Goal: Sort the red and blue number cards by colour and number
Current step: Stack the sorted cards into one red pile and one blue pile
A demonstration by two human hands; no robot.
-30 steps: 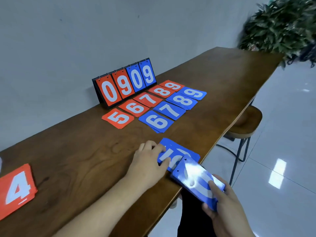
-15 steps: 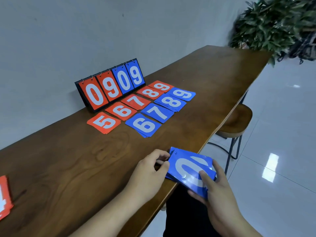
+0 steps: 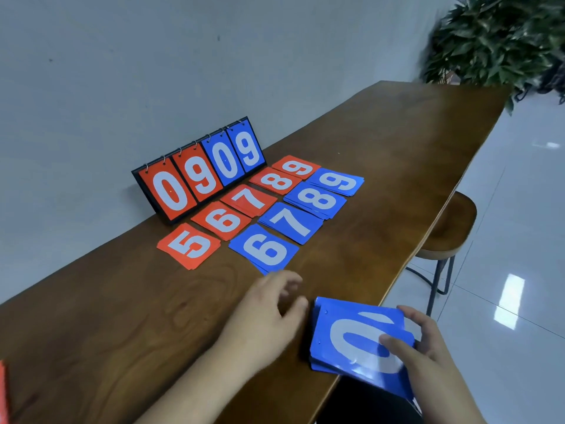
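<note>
My right hand [image 3: 425, 347] grips a stack of blue number cards [image 3: 345, 332] with a white 0 on top, at the table's near edge. My left hand [image 3: 269, 313] hovers just left of that stack, fingers loosely curled and holding nothing. On the table lie red cards 5 [image 3: 188, 245], 6 [image 3: 222, 220], 7 [image 3: 249, 199], 8 [image 3: 275, 180], 9 [image 3: 296, 166] in a row. Beside them run blue piles 6 [image 3: 264, 249], 7 [image 3: 290, 226], 8 [image 3: 316, 199], 9 [image 3: 336, 181].
A black flip scoreboard [image 3: 198, 175] showing red 0 9 and blue 0 9 stands by the wall. A red card edge [image 3: 3, 390] shows at far left. A round stool [image 3: 449, 231] sits beside the wooden table [image 3: 397, 133]; a plant [image 3: 501, 41] is beyond it.
My left hand has let go of the blue cards and drawn left. The loose blue cards now sit gathered in one stack in my right hand. The view has shifted right.
</note>
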